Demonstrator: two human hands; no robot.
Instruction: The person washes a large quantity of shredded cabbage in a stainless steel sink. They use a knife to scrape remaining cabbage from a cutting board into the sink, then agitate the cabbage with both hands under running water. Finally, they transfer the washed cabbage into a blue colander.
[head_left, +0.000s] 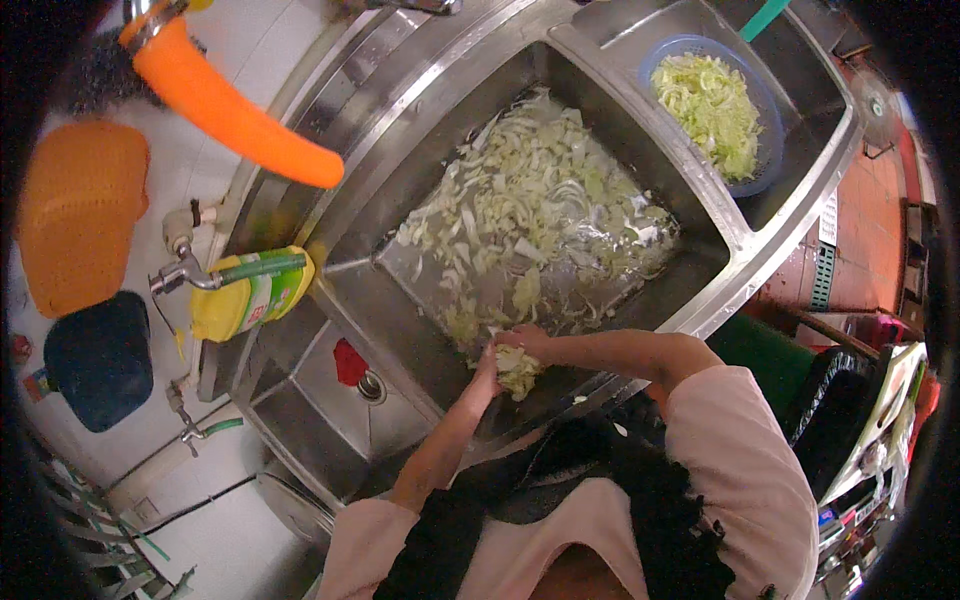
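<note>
My left hand (486, 375) and my right hand (525, 341) are cupped together around a clump of shredded cabbage (516, 373) at the near corner of the middle sink basin (697, 247). Pale cabbage shreds (517, 187) float and lie in the water across that basin, thickest toward its far side. In the right-hand basin, a blue plastic colander (772, 150) holds a heap of shredded cabbage (709, 112). The fingers are partly hidden by the clump and by each other.
An orange hose (232, 112) hangs over the sink's back left. A yellow detergent jug (251, 292) stands on the left ledge beside a tap (184, 274) with a green hose. The left basin has a red cloth-like item (349, 361) by its drain (371, 386). Orange (82, 214) and dark (101, 360) plastic baskets hang on the tiled wall.
</note>
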